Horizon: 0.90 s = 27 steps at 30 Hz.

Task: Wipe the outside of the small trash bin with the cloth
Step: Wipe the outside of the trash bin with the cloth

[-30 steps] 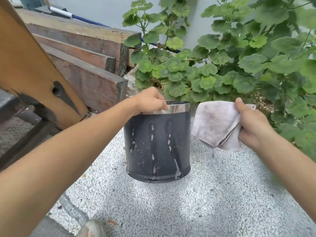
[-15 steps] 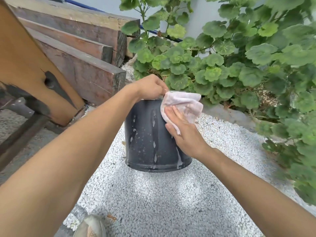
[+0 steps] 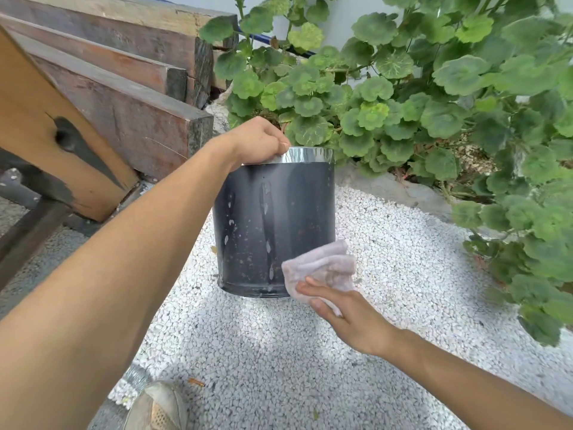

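A small dark grey trash bin point(image 3: 273, 225) with a shiny metal rim stands upright on white gravel in the middle of the view. Pale drip marks and specks run down its front. My left hand point(image 3: 257, 144) grips the rim at the bin's top left. My right hand point(image 3: 344, 315) presses a crumpled pale pink cloth point(image 3: 322, 268) flat against the bin's lower right side, near the base. The bin's far side is hidden.
Stacked dark wooden beams point(image 3: 124, 88) and a slanted orange board point(image 3: 37, 125) lie to the left. A leafy green plant point(image 3: 434, 103) crowds the back and right. My shoe point(image 3: 158, 408) shows at the bottom edge. White gravel point(image 3: 279, 352) covers the ground.
My right hand has carried the cloth from beside the bin to its upper rim, then down the right side to near the base. My left hand has stayed on the rim.
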Motion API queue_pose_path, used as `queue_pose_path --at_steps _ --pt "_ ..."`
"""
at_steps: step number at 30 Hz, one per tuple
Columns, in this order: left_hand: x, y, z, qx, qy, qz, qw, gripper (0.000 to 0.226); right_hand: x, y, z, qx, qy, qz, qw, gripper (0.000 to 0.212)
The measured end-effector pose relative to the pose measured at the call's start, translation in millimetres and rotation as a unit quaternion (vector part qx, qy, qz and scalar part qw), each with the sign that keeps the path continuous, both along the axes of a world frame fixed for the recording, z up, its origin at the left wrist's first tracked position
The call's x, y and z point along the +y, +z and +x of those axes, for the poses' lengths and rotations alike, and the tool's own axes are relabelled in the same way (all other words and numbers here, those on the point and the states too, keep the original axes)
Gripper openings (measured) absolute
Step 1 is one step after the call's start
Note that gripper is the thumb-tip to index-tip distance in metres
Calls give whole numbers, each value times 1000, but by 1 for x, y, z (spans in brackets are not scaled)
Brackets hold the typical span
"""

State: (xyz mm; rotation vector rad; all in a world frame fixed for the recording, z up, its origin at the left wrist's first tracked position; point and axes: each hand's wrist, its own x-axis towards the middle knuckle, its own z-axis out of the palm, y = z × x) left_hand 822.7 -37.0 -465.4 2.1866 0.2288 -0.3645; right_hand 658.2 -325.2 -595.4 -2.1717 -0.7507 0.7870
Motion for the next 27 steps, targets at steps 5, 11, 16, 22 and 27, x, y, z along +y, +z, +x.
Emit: queue_pose_path --at_steps 5,11,16,22,27 --pt "2 -2 -2 -8 -1 -6 1000 19 -14 15 1 166 -170 92 967 40" --pt "9 -3 -6 -12 25 -5 1000 24 -37 56 61 279 -424 221 833 49" --pt "8 -3 -6 -11 26 -9 1000 32 4 89 109 90 -413 249 871 34" --pt "8 -2 -7 4 33 -10 999 17 77 76 114 -114 -227 160 954 42" --pt "9 3 -9 10 39 1 999 17 53 32 66 -110 -61 109 986 52"
